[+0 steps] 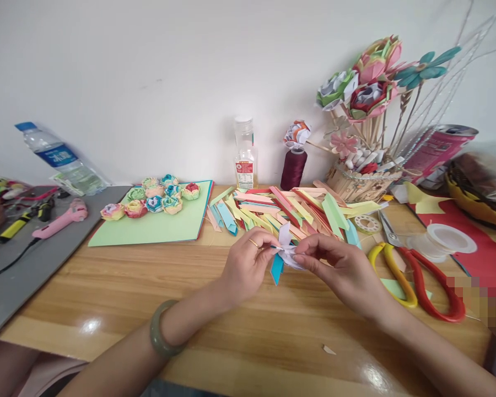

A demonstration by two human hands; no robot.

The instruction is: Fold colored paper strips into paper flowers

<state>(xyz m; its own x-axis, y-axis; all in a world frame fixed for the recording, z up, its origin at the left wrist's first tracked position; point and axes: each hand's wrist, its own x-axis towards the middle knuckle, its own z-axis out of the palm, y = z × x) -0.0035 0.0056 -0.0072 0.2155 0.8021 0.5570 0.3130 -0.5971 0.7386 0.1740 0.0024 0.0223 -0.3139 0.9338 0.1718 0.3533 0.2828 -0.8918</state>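
Between my hands, above the wooden table, is a partly assembled paper flower (288, 255) of white and blue folded strips. My left hand (250, 259), with a ring and a green bangle on its wrist, pinches the flower's left side. From the right, the thumb and fingers of my right hand (334, 267) are closed on its white part. One blue strip points down and a white one sticks up. Just behind lies a heap of folded paper strips (268, 207) in several colours. The fingers hide part of the flower's centre.
Large scissors (417, 281) with red and yellow handles lie to the right, near a clear spool (450, 242). Finished paper flowers (154, 203) rest on green paper (149, 234). A glass bottle (245, 157), purple thread cone (293, 168) and flower basket (355, 179) stand behind.
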